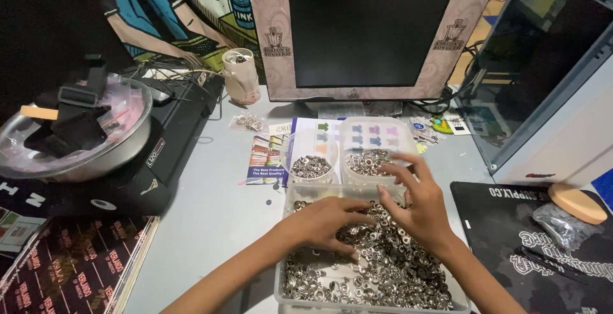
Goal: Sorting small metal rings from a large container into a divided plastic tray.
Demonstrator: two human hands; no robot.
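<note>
Though half-buried in metal snaps (383, 269), left hand (325, 224) curled; right hand (415, 205) fingers spread; tray (281, 288) cut off.

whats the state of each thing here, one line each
left hand: palm down in the big tray, fingers on the rings
right hand: fingers spread over the rings
big tray: open, nearly full of metal rings
round cup: open, part filled
square tub: open, part filled
monitor: screen dark
metal bowl: covered with clear film
</note>
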